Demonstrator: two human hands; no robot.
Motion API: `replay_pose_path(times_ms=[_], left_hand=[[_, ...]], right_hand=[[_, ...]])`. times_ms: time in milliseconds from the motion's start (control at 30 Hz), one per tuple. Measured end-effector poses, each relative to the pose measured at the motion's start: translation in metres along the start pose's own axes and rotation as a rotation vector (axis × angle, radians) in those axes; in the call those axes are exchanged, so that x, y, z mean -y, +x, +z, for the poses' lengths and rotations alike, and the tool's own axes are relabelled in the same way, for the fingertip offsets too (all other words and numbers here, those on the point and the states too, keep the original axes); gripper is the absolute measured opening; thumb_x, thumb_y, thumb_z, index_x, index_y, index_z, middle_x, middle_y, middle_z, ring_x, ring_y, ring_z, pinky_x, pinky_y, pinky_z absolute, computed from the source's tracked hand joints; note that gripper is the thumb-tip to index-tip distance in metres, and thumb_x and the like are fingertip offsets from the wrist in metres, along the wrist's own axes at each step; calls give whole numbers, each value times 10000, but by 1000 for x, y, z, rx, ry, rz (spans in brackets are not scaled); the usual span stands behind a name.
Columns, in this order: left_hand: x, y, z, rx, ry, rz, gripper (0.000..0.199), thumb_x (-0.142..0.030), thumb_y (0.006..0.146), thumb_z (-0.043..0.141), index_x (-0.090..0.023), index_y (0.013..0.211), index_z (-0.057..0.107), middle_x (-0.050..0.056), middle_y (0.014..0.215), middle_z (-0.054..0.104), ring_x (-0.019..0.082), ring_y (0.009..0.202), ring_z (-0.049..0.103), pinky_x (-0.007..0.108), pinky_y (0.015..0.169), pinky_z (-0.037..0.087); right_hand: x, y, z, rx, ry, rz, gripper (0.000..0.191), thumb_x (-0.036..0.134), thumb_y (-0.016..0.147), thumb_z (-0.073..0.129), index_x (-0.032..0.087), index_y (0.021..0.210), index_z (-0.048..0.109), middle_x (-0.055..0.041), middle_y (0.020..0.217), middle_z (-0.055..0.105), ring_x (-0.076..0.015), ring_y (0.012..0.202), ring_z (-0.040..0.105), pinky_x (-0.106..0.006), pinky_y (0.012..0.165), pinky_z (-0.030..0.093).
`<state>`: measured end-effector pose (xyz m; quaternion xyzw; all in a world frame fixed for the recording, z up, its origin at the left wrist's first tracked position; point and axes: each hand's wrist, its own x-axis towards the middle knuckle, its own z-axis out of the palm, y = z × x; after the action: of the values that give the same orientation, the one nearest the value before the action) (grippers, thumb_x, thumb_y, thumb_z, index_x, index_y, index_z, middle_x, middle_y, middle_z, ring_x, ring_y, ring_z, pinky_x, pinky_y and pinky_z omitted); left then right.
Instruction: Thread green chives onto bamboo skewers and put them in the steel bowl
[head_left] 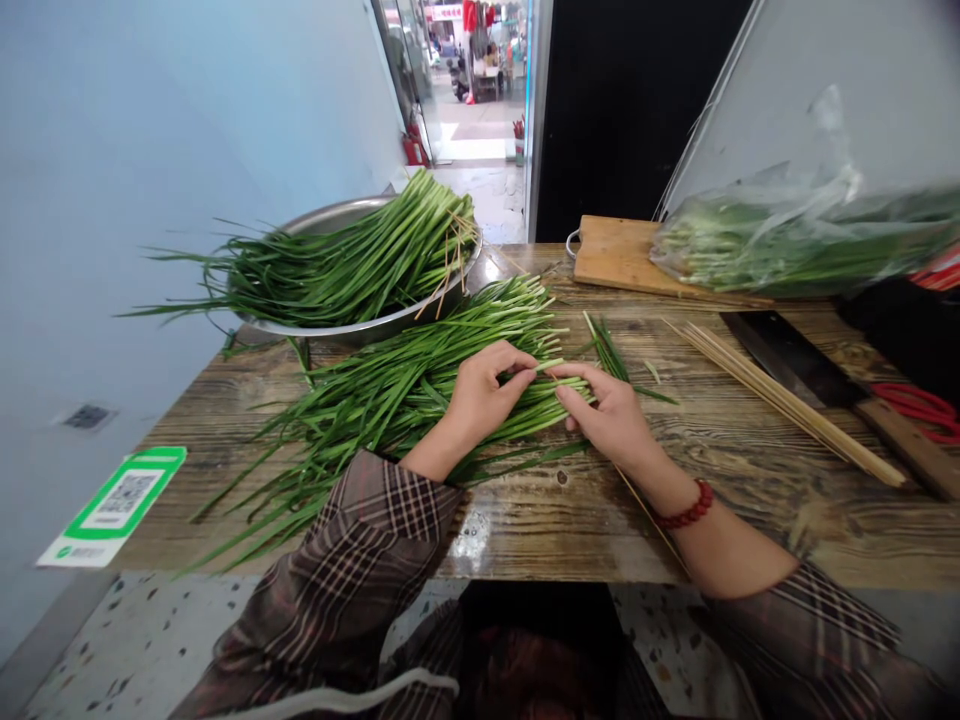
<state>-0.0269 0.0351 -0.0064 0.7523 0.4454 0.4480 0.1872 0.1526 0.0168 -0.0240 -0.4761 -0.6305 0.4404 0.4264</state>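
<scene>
A loose pile of garlic chives (397,370) lies on the wooden table, pale stem ends to the right. My left hand (484,395) reaches over the pile, thumb and forefinger pinching a chive close to its pale end. Facing it, my right hand (611,415) is closed at the stem ends. A thin bamboo skewer (636,492) runs out from under this hand toward the table's front edge, and its other end seems to show between my fingers. Several stems sit against the right fingertips; whether they are on the skewer is hard to make out.
A metal basin (352,328) behind the pile holds skewered chives. Rightward lie loose chive leaves (611,350), a bundle of skewers (787,400), a cleaver (795,360), a cutting board (615,250) and a plastic bag of greens (795,235). A QR-code card (124,505) is at left.
</scene>
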Motion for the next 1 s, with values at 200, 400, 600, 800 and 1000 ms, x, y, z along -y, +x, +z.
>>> replay_pose_path(times_ms=[200,400,600,800,1000], left_hand=[[2,0,1,-10,-8,20,69,-124,805,632,-162,793,688,19,741,655,134,713,596,263,685,469],[3,-1,4,-31,5,7,53,-131,797,642,-161,788,685,14,722,639,134,706,590,262,678,471],[2,-1,5,-40,19,-10,44,-130,787,653,-166,775,676,2,707,625,128,692,580,256,664,465],[0,-1,6,-37,6,8,52,-110,782,658,-157,767,675,-3,695,609,120,680,566,246,650,449],[-3,-2,5,7,12,6,66,-112,793,637,-163,776,674,5,726,627,129,709,573,253,666,446]], right_hand=[[-1,0,1,7,12,9,327,354,819,578,183,1080,675,43,578,586,-95,424,544,-200,430,421],[-1,0,0,0,-12,12,322,351,816,584,185,1075,680,36,603,608,-88,423,544,-196,431,423],[0,-1,0,4,-31,2,331,363,823,582,185,1082,685,29,613,620,-84,423,537,-195,434,411],[-2,0,0,3,-45,4,325,363,831,574,185,1082,678,35,612,603,-84,429,539,-191,428,400],[-6,1,2,-54,-22,18,404,374,823,587,205,1189,605,-27,912,673,-74,454,559,-217,449,448]])
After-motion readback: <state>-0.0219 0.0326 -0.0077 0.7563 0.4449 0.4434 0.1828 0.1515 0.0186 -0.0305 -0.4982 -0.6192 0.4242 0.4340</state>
